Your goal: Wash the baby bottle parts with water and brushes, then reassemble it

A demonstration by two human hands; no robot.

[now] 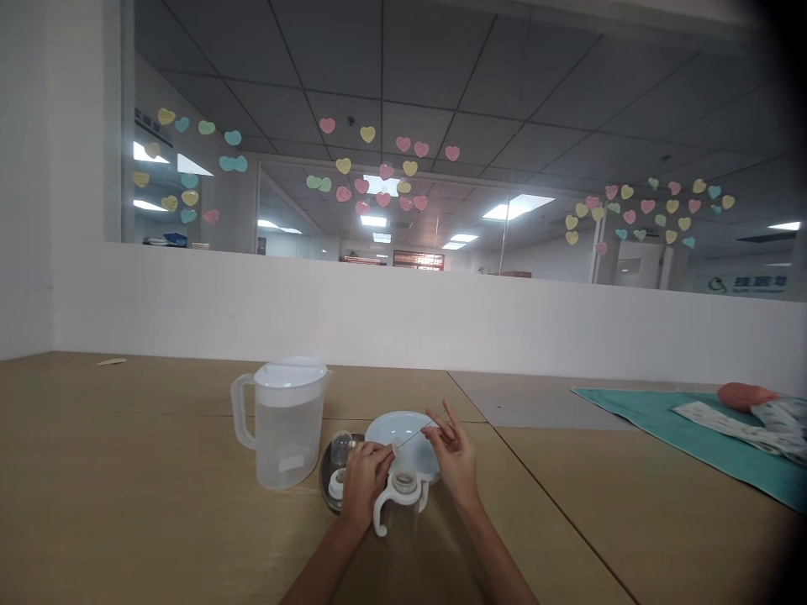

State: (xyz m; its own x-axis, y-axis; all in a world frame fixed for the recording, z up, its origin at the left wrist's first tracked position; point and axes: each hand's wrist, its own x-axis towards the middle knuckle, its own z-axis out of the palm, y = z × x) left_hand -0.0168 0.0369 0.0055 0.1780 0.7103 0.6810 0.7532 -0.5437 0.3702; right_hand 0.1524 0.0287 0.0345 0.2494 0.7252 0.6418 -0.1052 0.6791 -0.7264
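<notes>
My left hand (pixel 366 481) pinches a small translucent piece (pixel 397 447) that looks like a bottle nipple. Between finger and thumb, my right hand (pixel 455 458) holds a thin rod (pixel 413 436), whose far end reaches that piece. Both are over a white bowl (pixel 403 423). Nearer to me, between my wrists, a clear bottle (pixel 403 511) stands upright and uncapped, with a white handle ring around its neck. Left of my left hand, a dark metal tray (pixel 326 481) holds a clear dome cap (pixel 341 449) and a white collar (pixel 336 485), partly hidden by the hand.
A lidded translucent pitcher (pixel 287 437) stands left of the tray, its handle pointing left. On the right lies a green cloth (pixel 656 428) with a patterned cloth (pixel 735 428) and a reddish object (pixel 745 396) on it. A low wall (pixel 378 319) with a window rises behind the table.
</notes>
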